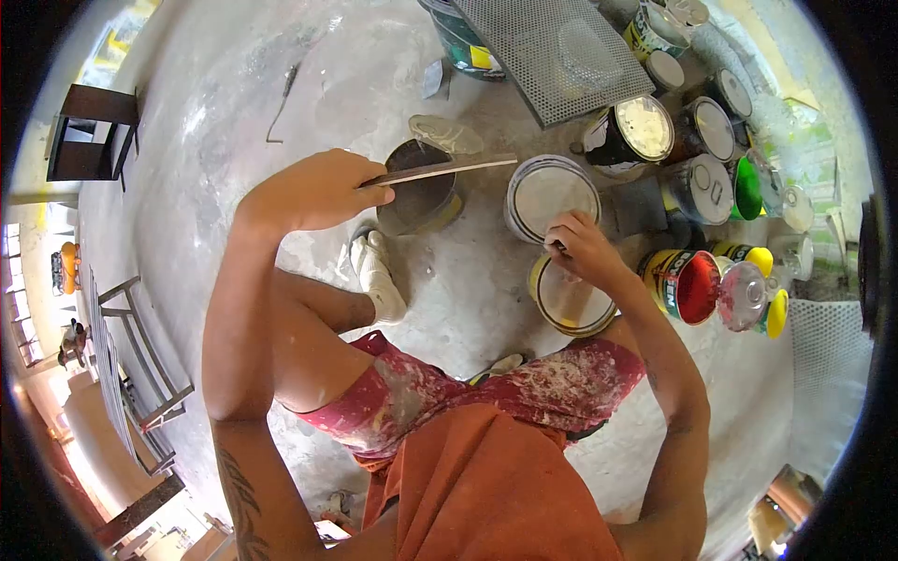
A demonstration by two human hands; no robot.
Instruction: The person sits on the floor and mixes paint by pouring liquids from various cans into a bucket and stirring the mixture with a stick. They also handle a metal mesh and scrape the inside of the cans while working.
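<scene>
My left hand (323, 190) is closed round one end of a long, flat stick (458, 169). The stick points right, above an open dark bucket (416, 210) whose inside looks dark. Beyond its tip stands a round can (557, 198) with a pale grey top. My right hand (585, 248) is over the near rim of that can, fingers curled together. Something small and dark shows at the fingertips, too small to name. Partly under this hand is a second round can (572, 297) with a yellowish rim and pale top.
Several paint cans stand at the right, among them a red-smeared one (687, 285) and a green one (746, 187). A perforated metal panel (552, 56) leans over a green bucket (463, 47). A bent rod (283, 103) lies on the floor; a metal rack (140, 365) stands left.
</scene>
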